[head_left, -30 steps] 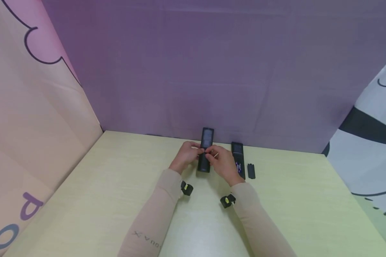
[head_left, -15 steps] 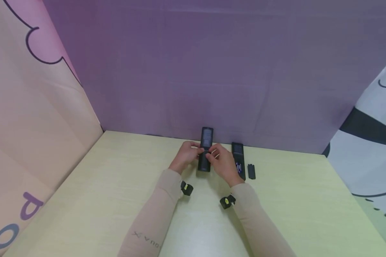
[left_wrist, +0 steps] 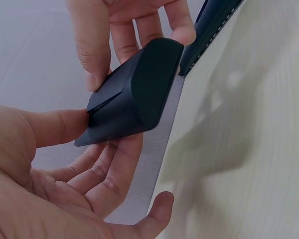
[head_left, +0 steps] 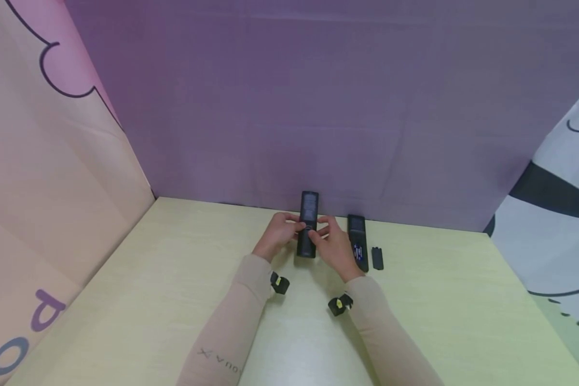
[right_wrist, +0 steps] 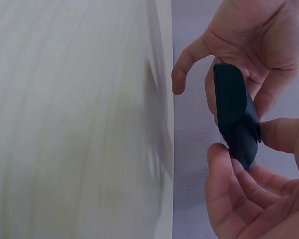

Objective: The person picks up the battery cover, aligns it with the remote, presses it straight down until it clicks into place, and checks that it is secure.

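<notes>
Raised over the back of the table, a black remote control (head_left: 309,206) has its labelled back turned up, its lower end facing the wrist cameras. My left hand (head_left: 279,234) grips its left side, thumb on the back and fingers beneath. From the right, my right hand (head_left: 334,245) holds it too, with the thumb pressing on the back near the middle and the fingers along the other edge. A second black remote control (head_left: 356,230) lies on the table, its battery compartment uncovered and batteries inside. Beside it is a small black battery cover (head_left: 377,258).
The pale wooden table (head_left: 173,289) ends at a purple cloth backdrop (head_left: 289,107) just behind the remotes. Printed panels stand at the left (head_left: 53,161) and right (head_left: 555,225). Each wrist wears a small black camera.
The right fingertips have moved from the remote's back toward its right edge, while the thumb stays on it. The held remote has shifted slightly left. My left hand keeps its grip.
</notes>
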`<action>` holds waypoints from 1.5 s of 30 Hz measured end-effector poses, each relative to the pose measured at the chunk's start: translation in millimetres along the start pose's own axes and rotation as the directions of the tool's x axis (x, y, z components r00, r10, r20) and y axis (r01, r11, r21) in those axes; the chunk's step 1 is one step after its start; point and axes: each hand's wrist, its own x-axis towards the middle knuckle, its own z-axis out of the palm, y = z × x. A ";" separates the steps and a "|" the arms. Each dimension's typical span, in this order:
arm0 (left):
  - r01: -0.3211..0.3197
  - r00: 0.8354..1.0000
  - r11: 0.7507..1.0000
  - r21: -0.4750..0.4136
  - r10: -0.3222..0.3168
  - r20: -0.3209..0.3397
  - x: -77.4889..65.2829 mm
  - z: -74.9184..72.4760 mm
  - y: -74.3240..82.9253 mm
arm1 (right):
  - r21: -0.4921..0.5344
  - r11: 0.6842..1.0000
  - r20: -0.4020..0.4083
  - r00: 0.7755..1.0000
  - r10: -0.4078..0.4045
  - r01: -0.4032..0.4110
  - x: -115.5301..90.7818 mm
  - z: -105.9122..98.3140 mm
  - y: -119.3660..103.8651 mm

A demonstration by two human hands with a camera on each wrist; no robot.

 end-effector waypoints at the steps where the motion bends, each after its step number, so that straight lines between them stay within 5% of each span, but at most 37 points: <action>1: -0.002 1.000 1.000 0.003 0.002 -0.001 -0.1 -0.2 -0.2 | 0.007 1.000 0.005 1.000 0.004 -0.004 -0.2 0.1 0.0; 23: 0.023 1.000 0.999 0.027 -0.024 0.015 -2.1 0.7 -1.4 | 0.204 0.979 0.011 1.000 0.008 -0.010 -5.4 2.3 10.3; 36: 0.028 1.000 0.999 0.030 -0.028 0.002 -6.3 -2.5 -1.3 | 0.225 0.973 0.046 0.998 0.034 -0.043 -5.6 2.0 8.1; 45: 0.048 0.997 0.999 0.021 -0.049 0.052 -9.3 -8.0 -1.1 | 0.231 0.972 0.053 0.998 0.037 -0.048 -6.1 2.2 7.5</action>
